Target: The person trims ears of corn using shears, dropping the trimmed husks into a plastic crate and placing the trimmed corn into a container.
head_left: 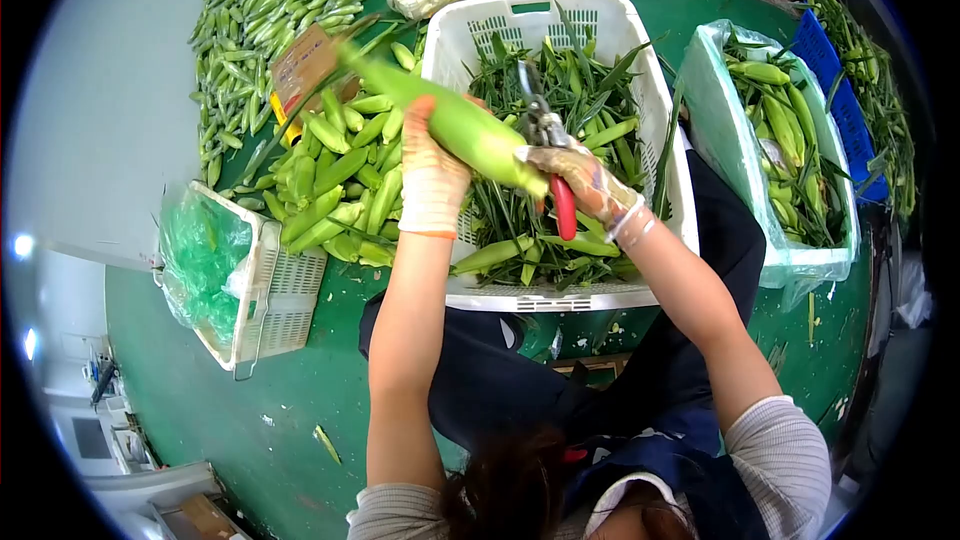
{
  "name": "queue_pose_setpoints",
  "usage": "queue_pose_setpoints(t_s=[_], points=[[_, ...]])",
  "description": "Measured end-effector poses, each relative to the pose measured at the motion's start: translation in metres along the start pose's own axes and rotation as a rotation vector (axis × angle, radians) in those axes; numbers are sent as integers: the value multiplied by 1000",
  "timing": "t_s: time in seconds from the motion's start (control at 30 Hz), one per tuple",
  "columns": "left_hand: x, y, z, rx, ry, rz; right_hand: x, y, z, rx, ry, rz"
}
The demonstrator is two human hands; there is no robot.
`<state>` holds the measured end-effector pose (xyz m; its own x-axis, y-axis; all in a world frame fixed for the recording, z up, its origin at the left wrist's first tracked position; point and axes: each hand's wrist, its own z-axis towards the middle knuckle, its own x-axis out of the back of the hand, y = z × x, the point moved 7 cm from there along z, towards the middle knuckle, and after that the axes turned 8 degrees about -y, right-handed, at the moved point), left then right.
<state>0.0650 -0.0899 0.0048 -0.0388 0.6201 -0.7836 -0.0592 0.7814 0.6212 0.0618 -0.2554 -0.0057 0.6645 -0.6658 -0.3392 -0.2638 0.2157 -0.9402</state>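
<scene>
An ear of corn in its pale green husk is gripped by my left hand, which wears a white glove; the ear's far tip is blurred. In my gloved right hand are pruning shears with red handles, their blades pointing up and away. The fingers of this hand are close to the thick end of the ear, and I cannot tell whether they touch it. Both hands are above a white plastic crate holding trimmed leaves and several ears of corn.
Left of the crate lies a heap of husked-on corn ears, with a larger pile of wrapped ears behind. A basket with green plastic bags stands at left. At right are a bag-lined crate of corn and a blue crate.
</scene>
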Motion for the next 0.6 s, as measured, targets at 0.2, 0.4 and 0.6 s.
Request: queue_pose_setpoints(t_s=[0.2, 0.4, 0.6], points=[[42, 57, -3, -418, 426, -198, -15, 50, -51, -277, 148, -696], [33, 46, -25, -504, 454, -113, -59, 41, -22, -193, 234, -680], [14, 31, -26, -500, 408, -83, -56, 49, -3, 12, 169, -135]])
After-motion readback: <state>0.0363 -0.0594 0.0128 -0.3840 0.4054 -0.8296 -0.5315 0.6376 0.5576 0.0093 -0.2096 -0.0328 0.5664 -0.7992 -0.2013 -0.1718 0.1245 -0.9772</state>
